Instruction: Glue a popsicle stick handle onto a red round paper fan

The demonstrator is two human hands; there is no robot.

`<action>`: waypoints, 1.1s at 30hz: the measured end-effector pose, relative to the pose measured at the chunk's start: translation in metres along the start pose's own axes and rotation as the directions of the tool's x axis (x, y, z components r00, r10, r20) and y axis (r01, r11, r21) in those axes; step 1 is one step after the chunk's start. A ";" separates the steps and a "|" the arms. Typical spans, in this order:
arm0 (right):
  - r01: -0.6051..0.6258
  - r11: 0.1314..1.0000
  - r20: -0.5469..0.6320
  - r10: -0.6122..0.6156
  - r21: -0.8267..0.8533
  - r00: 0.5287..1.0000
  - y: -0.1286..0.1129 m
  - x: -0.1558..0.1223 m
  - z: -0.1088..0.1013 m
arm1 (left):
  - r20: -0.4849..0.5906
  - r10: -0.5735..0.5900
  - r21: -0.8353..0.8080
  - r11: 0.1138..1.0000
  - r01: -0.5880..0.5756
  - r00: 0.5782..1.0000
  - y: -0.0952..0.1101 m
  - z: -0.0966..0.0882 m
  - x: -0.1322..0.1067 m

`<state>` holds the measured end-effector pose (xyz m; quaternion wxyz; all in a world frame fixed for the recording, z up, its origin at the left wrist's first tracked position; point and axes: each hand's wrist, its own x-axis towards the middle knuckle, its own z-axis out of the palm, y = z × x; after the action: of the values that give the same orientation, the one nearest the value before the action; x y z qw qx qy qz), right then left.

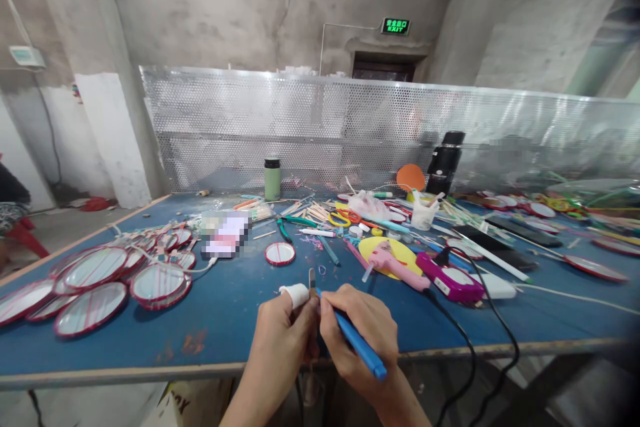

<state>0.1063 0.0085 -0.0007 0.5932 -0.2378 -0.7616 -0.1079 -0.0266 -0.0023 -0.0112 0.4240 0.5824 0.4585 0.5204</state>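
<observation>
Near the table's front edge, my left hand [283,330] is closed on a small flat stick [312,278] with a rounded end, which points up and away from me. A white wrap [296,295] covers one fingertip of this hand. My right hand [360,327] grips a blue pen [361,345], its tip end against the stick between my fingers. Whether the tip touches the stick is hard to make out. Just beyond my hands lie a small round disc with a red rim [280,253] and a dark teal pen-like tool [330,251].
Several red-rimmed round discs [93,307] are piled left, beside a phone [227,235] on a cable. A pink glue gun [395,265] rests on a yellow disc [380,248], next to a purple device [453,278]. Behind stand a green bottle [273,180] and a black flask [445,163].
</observation>
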 end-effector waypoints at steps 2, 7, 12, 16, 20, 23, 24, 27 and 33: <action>0.002 1.000 0.003 -0.002 0.000 1.000 0.000 0.000 0.000 | -0.002 -0.001 -0.005 1.000 0.001 1.000 0.000 0.000 0.000; -0.002 1.000 0.010 0.002 -0.017 1.000 0.001 0.000 0.000 | -0.004 -0.011 -0.014 1.000 0.011 1.000 -0.001 0.000 -0.001; 0.000 0.999 -0.015 -0.001 -0.034 1.000 0.000 0.001 0.000 | 0.003 -0.012 -0.017 1.000 0.012 1.000 0.000 -0.001 -0.001; 0.022 1.000 -0.002 -0.022 -0.006 1.000 0.000 -0.002 0.000 | -0.007 -0.011 -0.019 1.000 0.011 1.000 0.003 0.000 -0.001; 0.028 1.000 0.015 -0.028 0.002 0.999 0.001 -0.003 0.000 | -0.013 -0.010 -0.012 1.000 0.010 1.000 0.003 0.001 -0.001; 0.026 1.000 0.021 -0.026 0.006 0.999 0.000 -0.002 -0.001 | -0.006 -0.014 -0.021 1.000 0.013 1.000 0.003 0.000 -0.001; 0.024 1.000 0.023 -0.025 0.012 0.999 -0.001 -0.001 -0.001 | -0.009 -0.012 -0.023 1.000 0.012 1.000 0.003 0.000 -0.001; 0.026 0.999 0.022 -0.026 0.024 0.999 0.000 0.000 -0.001 | -0.022 -0.004 -0.006 1.000 0.004 1.000 0.002 0.000 -0.001; 0.029 0.999 0.029 -0.029 0.025 0.999 0.002 -0.001 0.001 | -0.020 -0.012 0.020 1.000 0.012 1.000 0.000 0.000 -0.001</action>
<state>0.1069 0.0107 -0.0021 0.5833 -0.2208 -0.7747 -0.1036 -0.0264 -0.0034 -0.0119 0.4168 0.5786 0.4713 0.5190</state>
